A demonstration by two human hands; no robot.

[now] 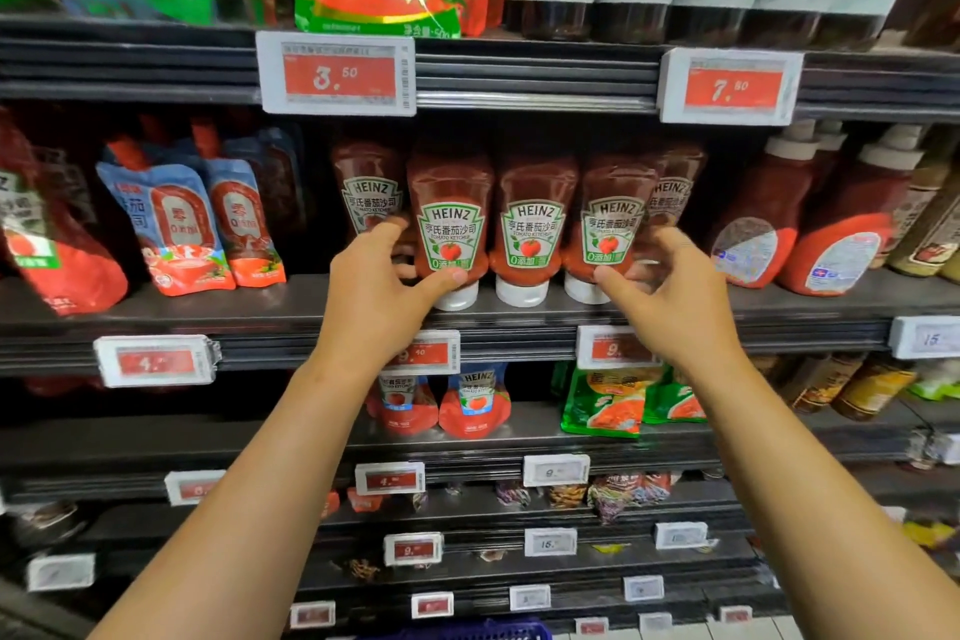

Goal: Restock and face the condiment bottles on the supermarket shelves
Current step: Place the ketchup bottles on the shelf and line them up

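Three glossy plastic ketchup bottles stand cap-down in a row on the dark metal shelf (208,312), more behind. The left hand (382,286) curls around the left bottle (451,218) — thumb on its front near the white cap. The right hand (670,286) grips the right bottle (613,224) the same way. The middle bottle (530,229) stands untouched between them. Soft sauce pouches (192,229) lean at the left.

The dark shelf (322,307) is carrying 3 Heinz ketchup bottles (532,229) cap-down between my hands, with more behind them. Blue-and-red pouches (171,229) are leaning left of my left hand (379,286); white-capped red bottles (763,213) are standing beyond my right hand (670,291).
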